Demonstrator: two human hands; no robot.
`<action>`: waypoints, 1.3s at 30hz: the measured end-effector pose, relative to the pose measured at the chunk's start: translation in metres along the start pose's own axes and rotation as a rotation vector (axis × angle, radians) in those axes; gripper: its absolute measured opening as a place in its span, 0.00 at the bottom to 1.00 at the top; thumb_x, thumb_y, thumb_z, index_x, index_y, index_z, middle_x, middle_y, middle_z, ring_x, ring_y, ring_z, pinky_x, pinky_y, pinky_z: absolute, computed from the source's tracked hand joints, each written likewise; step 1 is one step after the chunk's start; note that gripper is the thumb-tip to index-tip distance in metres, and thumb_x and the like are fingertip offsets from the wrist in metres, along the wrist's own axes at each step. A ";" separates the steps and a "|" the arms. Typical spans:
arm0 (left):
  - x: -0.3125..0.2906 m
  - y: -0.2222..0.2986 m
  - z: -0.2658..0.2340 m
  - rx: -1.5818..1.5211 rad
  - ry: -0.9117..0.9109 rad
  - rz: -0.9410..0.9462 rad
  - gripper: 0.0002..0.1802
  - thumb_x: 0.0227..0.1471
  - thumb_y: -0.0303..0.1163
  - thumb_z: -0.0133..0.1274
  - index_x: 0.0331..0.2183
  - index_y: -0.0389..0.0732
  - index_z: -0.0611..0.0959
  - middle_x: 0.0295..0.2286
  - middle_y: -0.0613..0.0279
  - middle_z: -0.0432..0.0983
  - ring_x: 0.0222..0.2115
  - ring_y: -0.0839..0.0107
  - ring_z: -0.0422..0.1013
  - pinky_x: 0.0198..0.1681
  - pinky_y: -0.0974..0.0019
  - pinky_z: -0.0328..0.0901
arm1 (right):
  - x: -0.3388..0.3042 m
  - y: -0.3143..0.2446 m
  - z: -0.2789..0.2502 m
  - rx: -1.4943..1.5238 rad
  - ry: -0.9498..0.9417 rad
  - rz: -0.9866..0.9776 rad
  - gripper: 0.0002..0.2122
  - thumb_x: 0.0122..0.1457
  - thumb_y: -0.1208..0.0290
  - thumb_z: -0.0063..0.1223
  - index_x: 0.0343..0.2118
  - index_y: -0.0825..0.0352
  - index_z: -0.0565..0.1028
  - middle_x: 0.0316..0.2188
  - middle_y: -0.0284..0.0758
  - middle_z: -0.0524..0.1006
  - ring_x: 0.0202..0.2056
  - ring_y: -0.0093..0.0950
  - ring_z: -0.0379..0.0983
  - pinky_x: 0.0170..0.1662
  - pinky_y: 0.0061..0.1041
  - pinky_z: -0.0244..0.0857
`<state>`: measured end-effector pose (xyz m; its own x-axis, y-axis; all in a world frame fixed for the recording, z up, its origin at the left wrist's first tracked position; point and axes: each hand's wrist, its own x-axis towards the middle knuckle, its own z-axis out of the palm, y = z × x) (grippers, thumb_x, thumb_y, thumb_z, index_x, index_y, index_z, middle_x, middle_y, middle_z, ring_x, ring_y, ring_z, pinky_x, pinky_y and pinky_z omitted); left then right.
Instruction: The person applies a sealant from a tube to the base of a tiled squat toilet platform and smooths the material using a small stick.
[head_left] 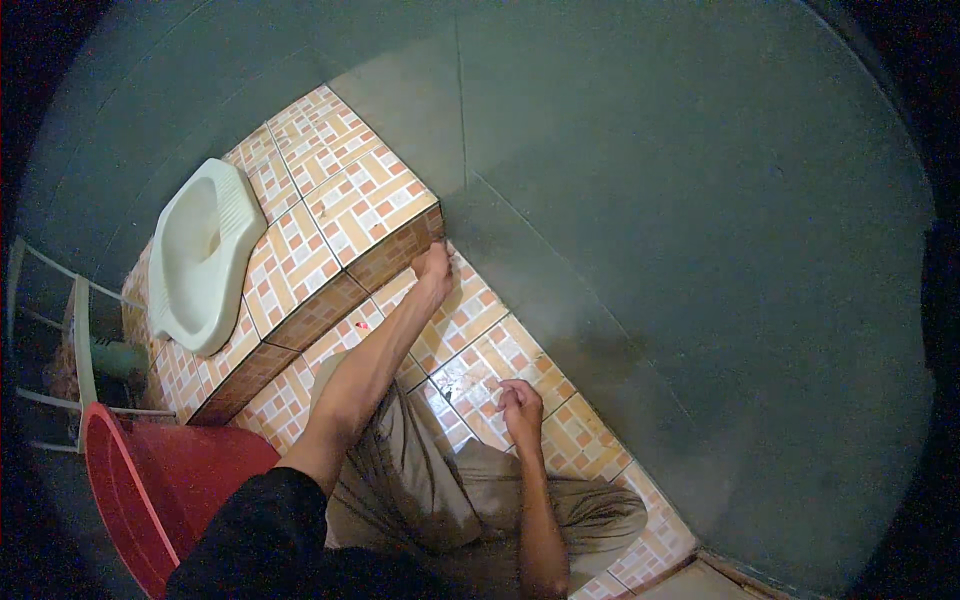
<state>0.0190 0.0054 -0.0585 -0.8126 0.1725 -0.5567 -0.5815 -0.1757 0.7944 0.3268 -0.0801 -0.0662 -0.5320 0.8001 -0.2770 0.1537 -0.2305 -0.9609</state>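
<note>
My left hand [433,262] reaches far forward to the tiled floor [485,350], into the corner where the raised tiled step [370,190] meets the green wall [680,200]. Its fingers are closed against the foot of the step, and whatever they may hold is hidden. Nearer to me, my right hand [522,408] hovers over the floor beside the wall. Its fingers are loosely bent and a little apart, with nothing visible in them. Wet, shiny patches and a small dark mark [447,390] show on the tiles left of it.
A white squat toilet [225,270] is set into the top of the step. At my left stands a large red bucket [215,465], with a pale metal rack [85,345] behind it. A small red speck [361,324] lies on the floor by the step.
</note>
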 end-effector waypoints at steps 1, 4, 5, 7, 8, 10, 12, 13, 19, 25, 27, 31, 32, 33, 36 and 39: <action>0.007 0.001 0.001 -0.033 -0.009 -0.036 0.06 0.43 0.27 0.52 0.20 0.35 0.77 0.17 0.63 0.71 0.14 0.77 0.63 0.14 0.70 0.54 | 0.000 0.002 0.000 0.000 -0.002 -0.001 0.08 0.54 0.79 0.41 0.33 0.71 0.73 0.19 0.32 0.71 0.21 0.20 0.68 0.27 0.20 0.64; 0.021 0.001 -0.005 -0.075 -0.046 -0.083 0.05 0.43 0.26 0.51 0.21 0.36 0.77 0.17 0.64 0.70 0.14 0.76 0.63 0.14 0.70 0.54 | 0.000 0.001 0.003 0.010 0.003 -0.012 0.09 0.52 0.80 0.40 0.33 0.71 0.73 0.19 0.32 0.71 0.21 0.21 0.68 0.27 0.20 0.64; 0.021 0.002 -0.006 -0.082 -0.079 -0.093 0.04 0.43 0.26 0.51 0.21 0.36 0.77 0.17 0.64 0.70 0.14 0.76 0.63 0.14 0.69 0.54 | 0.000 0.000 0.003 -0.017 0.002 -0.010 0.08 0.52 0.81 0.40 0.33 0.71 0.73 0.19 0.32 0.71 0.21 0.21 0.68 0.27 0.20 0.64; 0.017 -0.001 -0.004 -0.049 -0.082 -0.038 0.07 0.45 0.29 0.47 0.19 0.40 0.76 0.14 0.65 0.67 0.11 0.76 0.60 0.12 0.69 0.52 | 0.000 -0.001 0.005 -0.043 -0.003 -0.008 0.08 0.52 0.81 0.40 0.33 0.71 0.73 0.19 0.32 0.71 0.21 0.21 0.68 0.27 0.20 0.64; 0.011 -0.003 0.000 -0.017 -0.095 0.012 0.11 0.47 0.31 0.42 0.17 0.43 0.74 0.12 0.66 0.65 0.08 0.75 0.56 0.10 0.69 0.51 | 0.000 -0.001 0.003 -0.049 0.005 -0.013 0.08 0.52 0.81 0.40 0.32 0.71 0.73 0.18 0.32 0.71 0.21 0.21 0.68 0.26 0.20 0.64; -0.009 0.000 0.002 0.067 -0.102 -0.011 0.11 0.48 0.32 0.42 0.18 0.43 0.75 0.12 0.66 0.65 0.09 0.75 0.56 0.11 0.69 0.50 | 0.001 0.002 -0.005 -0.061 0.023 -0.014 0.08 0.52 0.81 0.40 0.32 0.70 0.73 0.18 0.32 0.71 0.20 0.21 0.68 0.26 0.20 0.64; -0.005 0.007 -0.003 0.151 -0.093 -0.007 0.11 0.48 0.32 0.43 0.18 0.43 0.75 0.12 0.66 0.64 0.09 0.75 0.56 0.11 0.69 0.50 | 0.001 0.001 0.001 -0.047 0.003 0.004 0.08 0.54 0.81 0.40 0.33 0.71 0.73 0.18 0.32 0.71 0.20 0.20 0.67 0.26 0.20 0.64; 0.004 0.006 -0.005 0.126 -0.064 -0.002 0.09 0.46 0.29 0.47 0.17 0.41 0.75 0.13 0.65 0.66 0.10 0.76 0.58 0.13 0.69 0.51 | 0.001 0.001 0.003 -0.044 -0.001 0.002 0.08 0.54 0.81 0.40 0.33 0.71 0.73 0.18 0.32 0.71 0.20 0.20 0.67 0.26 0.20 0.64; -0.001 0.009 -0.003 0.132 -0.114 -0.053 0.11 0.47 0.33 0.45 0.16 0.44 0.74 0.11 0.67 0.62 0.10 0.76 0.55 0.13 0.66 0.51 | 0.001 0.000 -0.001 0.006 -0.030 0.016 0.07 0.57 0.79 0.40 0.36 0.71 0.72 0.18 0.31 0.70 0.20 0.20 0.67 0.26 0.20 0.63; 0.008 -0.008 0.003 0.005 -0.108 -0.033 0.07 0.41 0.25 0.51 0.15 0.41 0.73 0.14 0.65 0.67 0.12 0.77 0.58 0.14 0.69 0.50 | 0.000 0.002 -0.008 -0.064 -0.001 -0.059 0.07 0.57 0.80 0.41 0.35 0.70 0.72 0.17 0.31 0.70 0.20 0.20 0.66 0.26 0.20 0.62; 0.024 -0.014 0.001 -0.006 -0.116 -0.087 0.06 0.41 0.25 0.51 0.16 0.42 0.74 0.14 0.66 0.67 0.12 0.78 0.58 0.14 0.69 0.50 | 0.000 0.004 -0.006 -0.022 0.001 -0.026 0.07 0.56 0.80 0.41 0.35 0.70 0.72 0.17 0.31 0.70 0.20 0.20 0.66 0.26 0.20 0.62; 0.057 -0.008 -0.022 -0.112 -0.195 -0.068 0.07 0.44 0.26 0.48 0.17 0.43 0.73 0.14 0.67 0.65 0.13 0.78 0.57 0.15 0.70 0.50 | -0.002 -0.001 0.013 0.024 -0.047 -0.028 0.07 0.56 0.80 0.40 0.35 0.71 0.72 0.17 0.31 0.70 0.20 0.19 0.66 0.26 0.20 0.62; 0.036 -0.011 -0.012 -0.111 -0.251 -0.073 0.08 0.47 0.28 0.45 0.18 0.45 0.73 0.12 0.69 0.63 0.12 0.77 0.56 0.13 0.70 0.48 | -0.002 -0.001 0.003 0.012 -0.030 -0.030 0.08 0.56 0.80 0.40 0.35 0.71 0.72 0.17 0.31 0.70 0.20 0.19 0.66 0.26 0.20 0.62; 0.012 -0.010 0.001 -0.113 -0.263 -0.089 0.08 0.47 0.28 0.45 0.18 0.45 0.73 0.12 0.69 0.63 0.12 0.77 0.56 0.13 0.70 0.48 | -0.002 -0.001 -0.007 0.000 -0.012 -0.035 0.08 0.56 0.80 0.40 0.35 0.71 0.72 0.17 0.30 0.70 0.20 0.19 0.66 0.26 0.20 0.62; -0.014 0.008 0.007 0.060 -0.116 0.033 0.08 0.46 0.29 0.47 0.18 0.46 0.72 0.13 0.69 0.63 0.11 0.77 0.55 0.13 0.70 0.46 | 0.000 0.001 -0.002 0.022 -0.015 -0.023 0.08 0.56 0.80 0.40 0.35 0.71 0.72 0.18 0.30 0.70 0.20 0.19 0.66 0.26 0.20 0.62; -0.011 0.011 0.006 0.184 0.111 0.075 0.07 0.45 0.29 0.49 0.18 0.46 0.73 0.13 0.69 0.63 0.11 0.77 0.55 0.13 0.70 0.46 | 0.001 0.003 0.000 -0.003 -0.018 -0.006 0.08 0.56 0.80 0.40 0.35 0.71 0.72 0.19 0.31 0.70 0.21 0.20 0.66 0.27 0.19 0.62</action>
<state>0.0216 0.0071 -0.0425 -0.8586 0.0559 -0.5095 -0.5105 -0.0028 0.8599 0.3268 -0.0802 -0.0691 -0.5479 0.7913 -0.2713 0.1529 -0.2242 -0.9625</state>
